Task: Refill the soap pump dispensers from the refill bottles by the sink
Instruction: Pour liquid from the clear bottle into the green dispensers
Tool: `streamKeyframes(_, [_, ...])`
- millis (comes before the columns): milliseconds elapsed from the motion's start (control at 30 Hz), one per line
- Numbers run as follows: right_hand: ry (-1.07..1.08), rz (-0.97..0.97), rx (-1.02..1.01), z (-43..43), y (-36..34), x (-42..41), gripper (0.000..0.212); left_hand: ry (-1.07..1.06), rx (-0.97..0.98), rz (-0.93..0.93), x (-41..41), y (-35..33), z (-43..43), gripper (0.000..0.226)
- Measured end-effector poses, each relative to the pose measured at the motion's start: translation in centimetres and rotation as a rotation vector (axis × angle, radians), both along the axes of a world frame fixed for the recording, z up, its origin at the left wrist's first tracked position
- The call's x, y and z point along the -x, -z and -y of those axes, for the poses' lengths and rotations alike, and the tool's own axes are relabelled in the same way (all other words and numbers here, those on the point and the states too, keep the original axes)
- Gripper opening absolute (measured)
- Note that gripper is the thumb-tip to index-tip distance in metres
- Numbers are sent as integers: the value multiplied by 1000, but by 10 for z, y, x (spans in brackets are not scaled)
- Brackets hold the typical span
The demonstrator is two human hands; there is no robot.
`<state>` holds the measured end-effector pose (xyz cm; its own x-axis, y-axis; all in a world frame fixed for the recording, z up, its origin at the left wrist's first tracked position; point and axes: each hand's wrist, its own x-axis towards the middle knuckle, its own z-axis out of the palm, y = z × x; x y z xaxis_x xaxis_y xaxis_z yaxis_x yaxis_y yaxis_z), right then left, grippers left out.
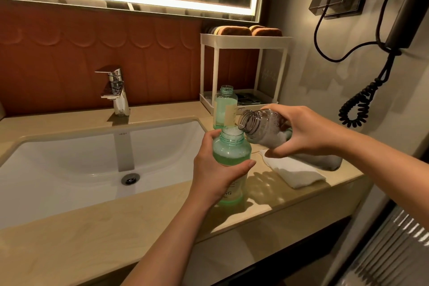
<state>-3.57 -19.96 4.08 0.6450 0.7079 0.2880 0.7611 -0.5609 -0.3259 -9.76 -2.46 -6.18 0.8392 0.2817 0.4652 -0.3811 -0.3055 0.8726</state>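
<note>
My left hand (212,169) grips a green translucent dispenser bottle (232,148) standing upright on the counter, its neck open and foam at the top. My right hand (299,131) holds a clear refill bottle (262,129) tipped on its side, its open mouth just above and right of the green bottle's neck; bubbly residue clings inside. A second green bottle (225,105) stands uncapped behind them, partly filled.
A white sink basin (92,158) with a chrome faucet (116,90) lies to the left. A white two-tier rack (243,65) with sponges stands at the back. A folded white cloth (297,173) lies on the counter to the right. A corded hair dryer (371,53) hangs on the wall.
</note>
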Motion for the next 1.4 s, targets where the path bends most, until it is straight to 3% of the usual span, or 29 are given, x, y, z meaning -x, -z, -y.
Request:
streamKeyframes(233, [15, -132, -201, 7, 15, -8, 64, 12, 2, -7, 1, 0, -1, 71])
streamKeyframes(667, [147, -308, -922, 1, 45, -7, 50, 104, -124, -74, 3, -7, -12, 73])
streamKeyframes(1100, [192, -323, -1064, -19, 65, -23, 47, -14, -99, -24, -22, -8, -24, 69])
streamKeyframes(1267, [203, -340, -1062, -23, 61, -29, 67, -71, -68, -29, -55, -26, -46, 63])
streamKeyframes(1400, [161, -340, -1105, -24, 47, -38, 69, -119, -77, -5, -91, -38, -63, 61])
